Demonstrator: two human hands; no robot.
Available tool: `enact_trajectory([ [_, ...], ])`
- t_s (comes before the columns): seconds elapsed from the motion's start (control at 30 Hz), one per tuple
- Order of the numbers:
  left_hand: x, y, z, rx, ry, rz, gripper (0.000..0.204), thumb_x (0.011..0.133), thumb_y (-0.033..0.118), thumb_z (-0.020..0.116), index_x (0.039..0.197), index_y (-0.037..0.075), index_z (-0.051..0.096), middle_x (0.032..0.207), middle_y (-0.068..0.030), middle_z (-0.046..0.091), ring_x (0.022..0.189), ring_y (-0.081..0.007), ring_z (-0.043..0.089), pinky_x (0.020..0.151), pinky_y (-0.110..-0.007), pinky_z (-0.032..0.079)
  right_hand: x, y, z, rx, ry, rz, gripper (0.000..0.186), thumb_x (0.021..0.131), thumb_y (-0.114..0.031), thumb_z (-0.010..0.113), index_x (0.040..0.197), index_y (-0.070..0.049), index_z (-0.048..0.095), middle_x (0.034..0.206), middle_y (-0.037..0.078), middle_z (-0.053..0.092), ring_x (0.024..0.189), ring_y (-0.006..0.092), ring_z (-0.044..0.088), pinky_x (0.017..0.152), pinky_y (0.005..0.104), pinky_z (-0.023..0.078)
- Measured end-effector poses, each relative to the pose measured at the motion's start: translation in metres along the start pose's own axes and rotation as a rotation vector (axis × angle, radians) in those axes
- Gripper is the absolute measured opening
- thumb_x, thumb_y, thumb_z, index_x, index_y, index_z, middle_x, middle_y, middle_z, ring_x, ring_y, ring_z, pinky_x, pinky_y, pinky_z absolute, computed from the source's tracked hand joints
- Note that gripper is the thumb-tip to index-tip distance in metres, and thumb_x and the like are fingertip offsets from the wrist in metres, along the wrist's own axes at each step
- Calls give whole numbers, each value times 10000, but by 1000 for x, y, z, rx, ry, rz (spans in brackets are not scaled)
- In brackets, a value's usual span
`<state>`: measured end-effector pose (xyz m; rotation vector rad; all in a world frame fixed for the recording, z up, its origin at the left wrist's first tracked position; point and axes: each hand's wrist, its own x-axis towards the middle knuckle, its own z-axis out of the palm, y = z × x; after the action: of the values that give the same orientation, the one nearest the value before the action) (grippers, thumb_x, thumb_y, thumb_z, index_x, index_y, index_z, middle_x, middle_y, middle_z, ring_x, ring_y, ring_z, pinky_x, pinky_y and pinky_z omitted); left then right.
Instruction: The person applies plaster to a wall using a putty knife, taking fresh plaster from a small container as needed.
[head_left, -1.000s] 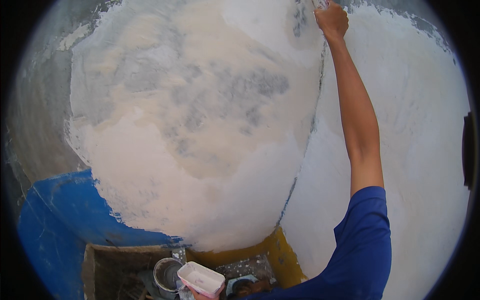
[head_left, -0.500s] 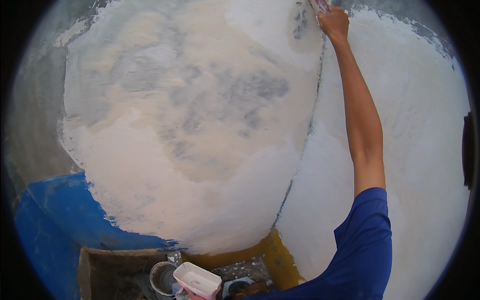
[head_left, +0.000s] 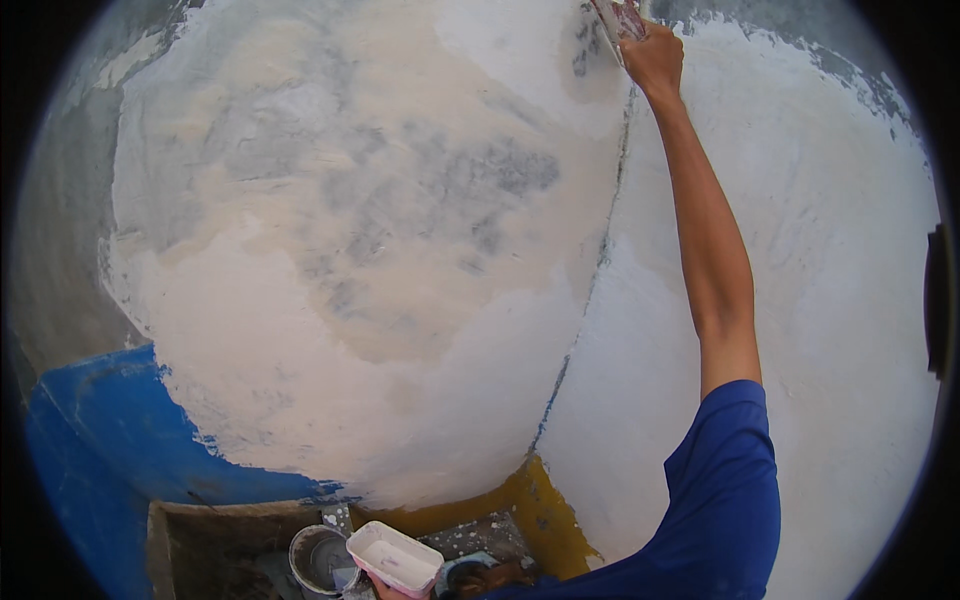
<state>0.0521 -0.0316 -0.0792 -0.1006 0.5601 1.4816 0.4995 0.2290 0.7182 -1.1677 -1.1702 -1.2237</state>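
Observation:
High up at the corner seam, my right hand [head_left: 652, 58] is closed on a flat-bladed scraper [head_left: 618, 22] with a dirty reddish handle, its blade against the patchy white and beige coated wall [head_left: 330, 220]. My arm is stretched up along the smoother white wall [head_left: 840, 310] on the right. Low in the picture, my left hand [head_left: 385, 585] grips a white rectangular tub [head_left: 395, 555] with pale material inside; most of that hand is hidden under the tub.
Below are a grey bucket [head_left: 312, 555], a rough concrete basin [head_left: 165, 530] and a speckled surface [head_left: 490, 533]. Blue paint [head_left: 110, 410] covers the lower left wall, yellow [head_left: 540, 510] the lower corner. Bare grey render [head_left: 65, 220] borders the coating.
My right hand and the scraper have shifted slightly left and down in the picture, showing more of the tool. The walls appear shifted a little leftward as well.

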Motion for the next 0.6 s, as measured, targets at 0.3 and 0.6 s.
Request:
enact_trajectory([
  [0.3,-17,2,17,-84,-10,5,707,907,668,404,1442,205,403,1474,-62,423,1334,-376,388,1061,-647,300,-50,-46,0,-99,-45,-182,309,660,-152,627,948,-98,724,771,156,681,708,333,655,638,445,533],
  [0.6,-6,-5,8,-74,-102,-23,711,905,657,422,1458,211,378,1487,-61,408,1340,-383,385,1057,-663,298,-2,-5,-16,-87,29,39,398,657,-192,654,1045,-144,731,853,145,703,793,335,672,739,421,537],
])
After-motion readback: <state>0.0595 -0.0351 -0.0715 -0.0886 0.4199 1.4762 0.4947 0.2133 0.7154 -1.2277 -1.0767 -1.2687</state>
